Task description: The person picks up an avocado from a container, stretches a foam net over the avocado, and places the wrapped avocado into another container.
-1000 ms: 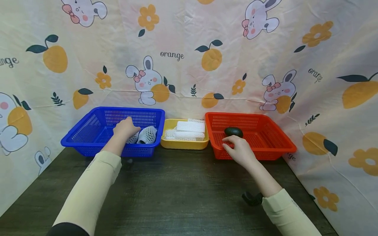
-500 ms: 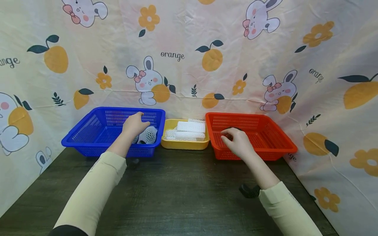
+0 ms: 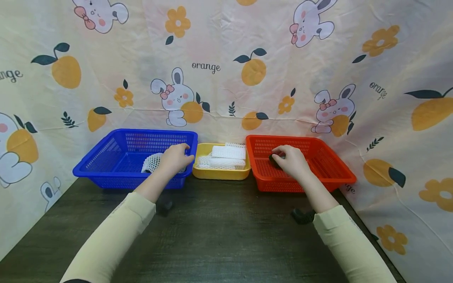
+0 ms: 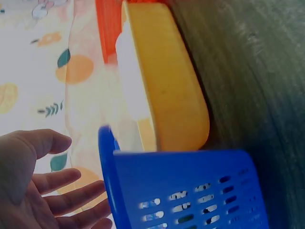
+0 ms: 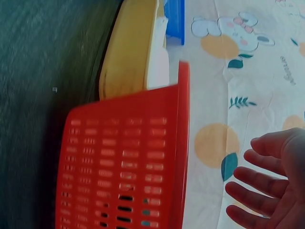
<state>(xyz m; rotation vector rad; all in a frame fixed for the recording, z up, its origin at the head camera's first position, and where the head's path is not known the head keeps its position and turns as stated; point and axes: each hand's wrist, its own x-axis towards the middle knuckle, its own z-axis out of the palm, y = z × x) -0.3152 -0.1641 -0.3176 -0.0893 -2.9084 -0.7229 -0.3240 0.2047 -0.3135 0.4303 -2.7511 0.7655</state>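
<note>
In the head view my left hand (image 3: 175, 156) hovers over the right front corner of the blue basket (image 3: 102, 155), close to the yellow tray (image 3: 219, 173). The left wrist view shows this hand (image 4: 43, 191) with fingers spread and holding nothing. A white foam-netted item (image 3: 151, 163) lies in the blue basket just left of it. My right hand (image 3: 288, 158) reaches into the red basket (image 3: 329, 159) and arches over a dark avocado (image 3: 273, 158), mostly hiding it. In the right wrist view the right hand (image 5: 269, 191) has its fingers apart, with nothing in it.
Several white foam nets (image 3: 226, 152) lie piled in the yellow tray between the two baskets. A printed cloth backdrop (image 3: 219, 67) closes the back and both sides. All three containers stand at the far edge of the dark wooden table (image 3: 219, 236).
My left hand has moved right, off the netted item, to the blue basket's right corner. My right hand has gone further into the red basket and now covers the avocado.
</note>
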